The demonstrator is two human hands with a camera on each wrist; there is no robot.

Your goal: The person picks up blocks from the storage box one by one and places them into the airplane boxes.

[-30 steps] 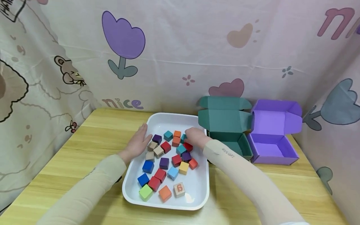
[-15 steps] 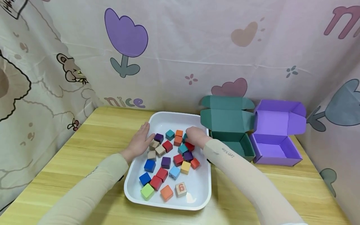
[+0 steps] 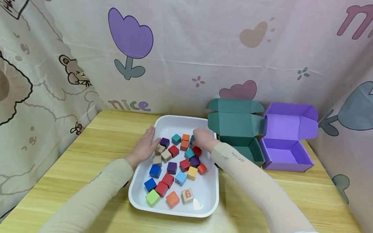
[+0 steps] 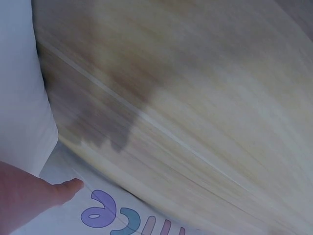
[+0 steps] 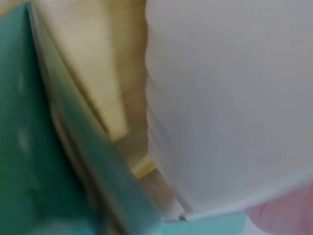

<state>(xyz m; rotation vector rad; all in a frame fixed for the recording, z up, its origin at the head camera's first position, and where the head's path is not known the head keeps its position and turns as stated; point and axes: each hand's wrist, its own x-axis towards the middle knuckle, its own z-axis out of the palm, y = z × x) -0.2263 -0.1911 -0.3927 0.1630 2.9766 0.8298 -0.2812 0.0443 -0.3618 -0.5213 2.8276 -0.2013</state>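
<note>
A white tray (image 3: 175, 120) holds several coloured wooden cubes. My left hand (image 3: 142, 147) rests along its left rim with straight fingers, the thumb reaching inward beside a dark purple cube (image 3: 164, 142). Inside the tray's right back part, my right hand (image 3: 203, 139) has curled fingers and pinches a teal cube (image 3: 191, 139), mostly hidden behind them. Just below that hand lie a red cube (image 3: 197, 151) and another teal cube (image 3: 189, 154). Two orange cubes (image 3: 185, 145) stand to its left. In the left wrist view, only part of the left hand (image 4: 29, 196) shows beside the tray's outer wall.
To the right of the tray stands a green box (image 3: 236, 124) with its lid up, beside a purple box (image 3: 287, 166), also open. The right forearm passes in front of the green box. A patterned cloth (image 3: 180, 45) hangs behind the wooden table (image 3: 73, 161).
My right hand has shifted slightly backward with the teal cube, uncovering more of the red cube below it. The left hand stays at the rim. The head view has shifted slightly.
</note>
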